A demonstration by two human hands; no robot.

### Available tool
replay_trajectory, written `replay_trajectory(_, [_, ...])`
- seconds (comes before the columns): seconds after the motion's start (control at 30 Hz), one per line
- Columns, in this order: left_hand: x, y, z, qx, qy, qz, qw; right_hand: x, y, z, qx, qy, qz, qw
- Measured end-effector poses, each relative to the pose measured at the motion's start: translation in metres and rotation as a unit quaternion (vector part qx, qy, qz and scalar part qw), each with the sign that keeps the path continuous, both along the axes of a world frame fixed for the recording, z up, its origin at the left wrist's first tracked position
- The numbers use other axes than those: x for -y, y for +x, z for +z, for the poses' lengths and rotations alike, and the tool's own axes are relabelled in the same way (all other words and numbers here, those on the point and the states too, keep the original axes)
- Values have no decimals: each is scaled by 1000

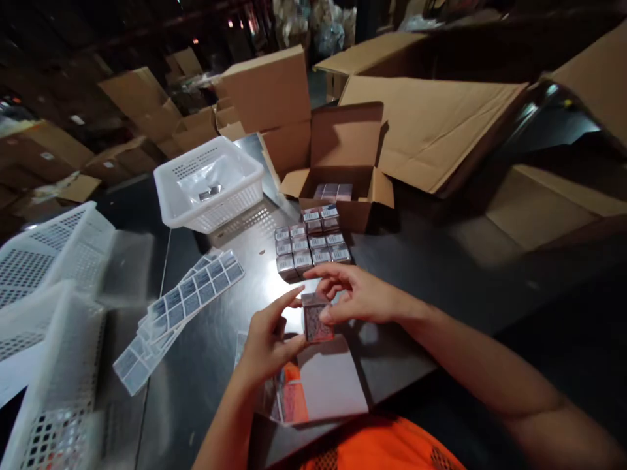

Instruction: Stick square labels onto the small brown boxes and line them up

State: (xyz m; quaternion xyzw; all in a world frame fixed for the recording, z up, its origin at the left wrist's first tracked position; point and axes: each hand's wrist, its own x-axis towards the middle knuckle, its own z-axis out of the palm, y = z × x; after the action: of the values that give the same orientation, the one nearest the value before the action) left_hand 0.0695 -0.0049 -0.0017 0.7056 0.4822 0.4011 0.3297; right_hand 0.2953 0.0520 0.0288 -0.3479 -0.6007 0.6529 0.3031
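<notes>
- my left hand (267,343) and right hand (355,297) both pinch the small silver patterned box (316,320), fingers closed on its sides.
- labelled silver boxes (308,248) grouped just beyond.

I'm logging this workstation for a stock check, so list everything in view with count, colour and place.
Small box in hand: one, clear silvery with a printed label, held between both hands above the table.
Stacked small boxes: about ten, silvery with white labels, in a block beyond the hands.
Open carton: one, brown, behind the block, with a few small boxes inside.
Label sheets: several, pale with dark squares, fanned out left of the hands.
White basket: one, at the rear left, holding a clear bag.
White perforated trays: a few, at the far left.
Flat cardboard: several brown pieces, at the rear and right.
Table: one, dark and shiny.
Left hand: holds the box's left side.
Right hand: grips its top right.
</notes>
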Motion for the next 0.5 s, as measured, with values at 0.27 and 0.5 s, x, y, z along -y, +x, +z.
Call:
replay_trajectory(0.27, [2, -11, 4, -54, 11, 84, 995, -94, 61, 71, 259, 411, -302, 820])
replay_trajectory(0.5, [1, -11, -4, -98, 23, 128, 987, -180, 57, 55, 410, 361, -238, 803])
